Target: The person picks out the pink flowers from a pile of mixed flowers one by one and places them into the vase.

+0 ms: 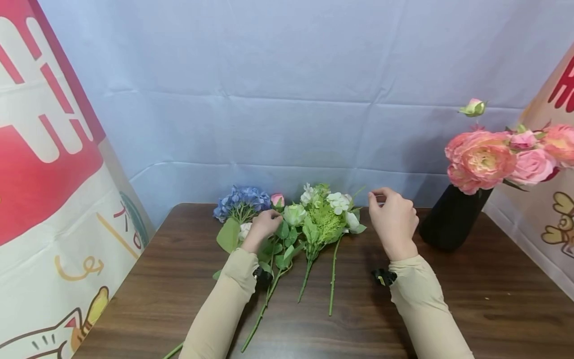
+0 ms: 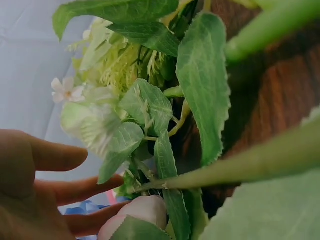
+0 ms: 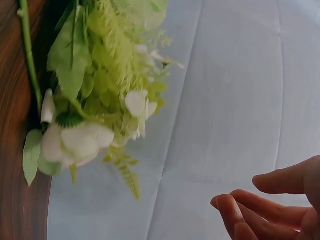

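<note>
My left hand (image 1: pixel 265 227) is over the flowers on the left, fingers loosely extended. In the left wrist view its thumb and fingers are apart, the fingertips beside a pale pink-white bloom (image 2: pixel 142 215) and green leaves; whether they touch is unclear. Around it lie a blue hydrangea (image 1: pixel 246 199), a pink rosebud (image 1: pixel 277 200) and a pale green-white rose (image 1: pixel 294 214). My right hand (image 1: pixel 393 219) hovers right of a green bunch with white blossoms (image 1: pixel 326 219). Its fingers are relaxed and bent a little, with nothing held in the right wrist view.
A black vase (image 1: pixel 450 222) holding coral and pink flowers (image 1: pixel 486 157) stands at the table's right, near my right hand. Green stems (image 1: pixel 334 279) point toward me across the brown wooden table (image 1: pixel 358 329). A pale blue cloth (image 1: pixel 296 99) hangs behind.
</note>
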The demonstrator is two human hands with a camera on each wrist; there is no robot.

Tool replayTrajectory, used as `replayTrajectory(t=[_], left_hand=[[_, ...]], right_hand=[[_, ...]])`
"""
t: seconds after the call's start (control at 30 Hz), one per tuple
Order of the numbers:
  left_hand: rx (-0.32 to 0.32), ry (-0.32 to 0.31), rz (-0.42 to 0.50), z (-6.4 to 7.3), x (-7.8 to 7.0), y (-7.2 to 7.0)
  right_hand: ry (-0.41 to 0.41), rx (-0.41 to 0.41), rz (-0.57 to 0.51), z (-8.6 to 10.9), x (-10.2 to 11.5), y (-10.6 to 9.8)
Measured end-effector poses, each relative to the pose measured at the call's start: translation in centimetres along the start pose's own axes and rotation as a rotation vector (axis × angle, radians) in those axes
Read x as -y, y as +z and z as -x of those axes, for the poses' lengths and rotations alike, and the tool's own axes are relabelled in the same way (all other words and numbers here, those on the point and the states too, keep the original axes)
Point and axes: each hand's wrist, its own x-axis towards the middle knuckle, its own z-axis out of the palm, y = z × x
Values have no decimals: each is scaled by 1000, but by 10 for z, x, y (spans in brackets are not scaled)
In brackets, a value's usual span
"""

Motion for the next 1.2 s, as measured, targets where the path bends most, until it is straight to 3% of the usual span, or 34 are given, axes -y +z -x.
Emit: replayTrajectory(t=[0.27,0.4,0.53,0.83,1.2], left_hand=[[88,59,-170,-6,4,2],[104,47,-178,-7,6,3],[78,30,-159,-6,6,2],[-47,-1,106,-2,5,-2],[-337,73,120,7,-9,-10]], right_hand=[[-6,7,-16,1,10,7],[-13,12,-21,2,12,8],[-13,22,-30,2,14,8],[-14,39,-34,3,16,6],[-10,48,-38,4,18,4]])
